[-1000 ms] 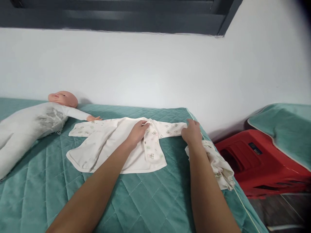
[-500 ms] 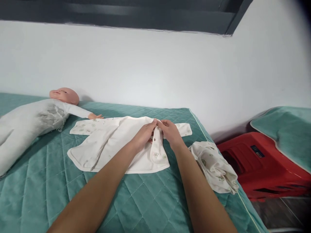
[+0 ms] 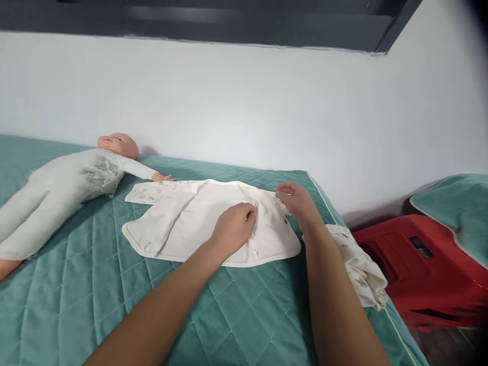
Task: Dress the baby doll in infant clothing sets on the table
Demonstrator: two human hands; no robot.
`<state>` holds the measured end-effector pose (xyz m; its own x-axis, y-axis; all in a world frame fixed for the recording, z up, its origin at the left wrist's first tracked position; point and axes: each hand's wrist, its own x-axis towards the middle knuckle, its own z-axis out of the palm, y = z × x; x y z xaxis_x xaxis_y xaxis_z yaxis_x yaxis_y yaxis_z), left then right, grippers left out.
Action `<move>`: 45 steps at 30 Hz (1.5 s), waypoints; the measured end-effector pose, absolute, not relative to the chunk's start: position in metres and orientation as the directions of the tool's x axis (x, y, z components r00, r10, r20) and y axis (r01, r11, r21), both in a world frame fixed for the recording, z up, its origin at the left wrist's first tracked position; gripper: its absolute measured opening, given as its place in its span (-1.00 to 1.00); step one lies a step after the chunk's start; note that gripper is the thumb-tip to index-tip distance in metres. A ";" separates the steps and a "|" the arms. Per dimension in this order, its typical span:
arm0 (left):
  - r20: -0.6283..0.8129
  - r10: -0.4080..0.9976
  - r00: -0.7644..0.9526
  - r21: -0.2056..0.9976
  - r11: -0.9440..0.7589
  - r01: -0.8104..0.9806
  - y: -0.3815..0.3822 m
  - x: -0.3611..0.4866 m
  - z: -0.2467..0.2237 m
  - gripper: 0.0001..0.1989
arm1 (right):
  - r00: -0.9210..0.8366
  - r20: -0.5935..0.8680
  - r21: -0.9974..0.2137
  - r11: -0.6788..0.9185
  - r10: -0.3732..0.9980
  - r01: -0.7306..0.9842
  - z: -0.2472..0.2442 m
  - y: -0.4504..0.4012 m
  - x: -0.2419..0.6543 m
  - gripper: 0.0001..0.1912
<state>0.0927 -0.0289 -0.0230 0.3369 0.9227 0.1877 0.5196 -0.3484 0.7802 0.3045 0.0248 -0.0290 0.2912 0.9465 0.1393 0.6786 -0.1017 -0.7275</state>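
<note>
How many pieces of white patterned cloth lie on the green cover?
2: the shirt, spread open with the left hand and right hand over it, and the crumpled cloth near the right edge of the green cover. Its folds may hide more.

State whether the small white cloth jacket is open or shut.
Open: the white cloth jacket lies with both front flaps turned outward, plain inside showing.

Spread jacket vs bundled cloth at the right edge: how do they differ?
The jacket lies spread open; the bundled cloth is crumpled into a heap. The jacket shows mostly plain inner fabric, while the bundled cloth has prints among its folds. The jacket covers more area than the bundled cloth. Both are whitish, with small prints, on the green quilted cover.
</note>
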 end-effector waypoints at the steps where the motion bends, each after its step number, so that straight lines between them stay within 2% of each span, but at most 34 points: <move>1: 0.205 0.915 0.347 0.737 -0.378 0.560 -0.033 0.088 -0.025 -0.76 | 0.266 0.086 -0.659 -0.145 0.960 0.738 -0.026 0.022 0.303 -0.63; 4: 0.183 0.857 0.482 0.664 -0.469 0.582 -0.053 0.073 -0.028 -0.76 | 0.249 -0.028 -0.443 -0.236 0.968 0.865 -0.023 0.017 0.296 -0.55; 6: 0.171 0.763 0.623 0.577 -0.590 0.564 -0.068 0.067 -0.027 -0.73 | 0.243 -0.062 -0.349 -0.249 0.968 0.903 -0.024 0.016 0.292 -0.51; 9: 0.147 0.633 0.760 0.402 -0.741 0.538 -0.083 0.067 -0.025 -0.45 | 0.213 -0.080 -0.341 -0.227 0.974 0.912 -0.029 0.018 0.290 -0.52; 10: 0.143 0.615 0.776 0.352 -0.764 0.541 -0.085 0.069 -0.024 -0.42 | 0.201 -0.074 -0.348 -0.214 0.977 0.913 -0.031 0.019 0.290 -0.53; 13: 0.138 0.606 0.783 0.261 -0.785 0.562 -0.086 0.072 -0.023 -0.55 | 0.196 -0.045 -0.351 -0.199 0.980 0.915 -0.034 0.021 0.291 -0.56; 15: 0.141 0.607 0.782 0.272 -0.783 0.559 -0.085 0.072 -0.022 -0.58 | 0.217 -0.040 -0.352 -0.217 0.975 0.910 -0.034 0.021 0.295 -0.54; 22: 0.160 0.636 0.755 0.499 -0.712 0.494 -0.086 0.064 -0.019 -0.69 | 0.277 -0.056 -0.320 -0.280 0.959 0.905 -0.024 0.013 0.307 -0.52; 25: 0.200 0.684 0.701 0.557 -0.668 0.493 -0.082 0.066 -0.022 -0.73 | 0.261 0.036 -0.292 -0.240 0.965 0.926 -0.016 0.010 0.295 -0.58; 27: 0.274 0.731 0.625 0.539 -0.655 0.529 -0.076 0.067 -0.027 -0.71 | 0.160 0.171 -0.324 -0.098 0.972 0.941 -0.011 0.007 0.275 -0.62; 29: 0.328 0.779 0.535 0.503 -0.623 0.599 -0.067 0.065 -0.035 -0.69 | 0.015 0.301 -0.391 0.109 0.954 0.914 -0.009 0.003 0.247 -0.65; 31: 0.320 0.826 0.464 0.477 -0.564 0.674 -0.055 0.059 -0.046 -0.66 | -0.095 0.355 -0.483 0.269 0.930 0.833 -0.012 -0.003 0.214 -0.64; 33: 0.278 0.866 0.415 0.443 -0.499 0.745 -0.039 0.051 -0.057 -0.61 | -0.159 0.358 -0.543 0.344 0.920 0.766 -0.020 -0.009 0.185 -0.61; 36: 0.241 0.911 0.334 0.361 -0.404 0.841 -0.013 0.034 -0.071 -0.49 | -0.224 0.291 -0.535 0.353 0.930 0.768 -0.042 -0.013 0.162 -0.58; 38: 0.225 0.939 0.260 0.336 -0.325 0.884 0.003 0.024 -0.074 -0.48 | -0.235 0.245 -0.467 0.327 0.941 0.822 -0.056 -0.010 0.161 -0.55; 41: 0.217 0.960 0.176 0.348 -0.245 0.905 0.022 0.010 -0.074 -0.47 | -0.197 0.219 -0.352 0.266 0.956 0.897 -0.066 -0.002 0.172 -0.44; 45: 0.245 0.968 0.058 0.373 -0.150 0.916 0.037 -0.001 -0.069 -0.54 | -0.103 0.215 -0.321 0.170 0.971 0.932 -0.066 0.006 0.178 -0.38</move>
<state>-0.0013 0.0371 -0.0685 0.0585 0.9679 0.2445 0.9156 -0.1496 0.3732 0.1785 0.0058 -0.0658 -0.1032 0.9711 0.2154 0.9315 0.1703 -0.3213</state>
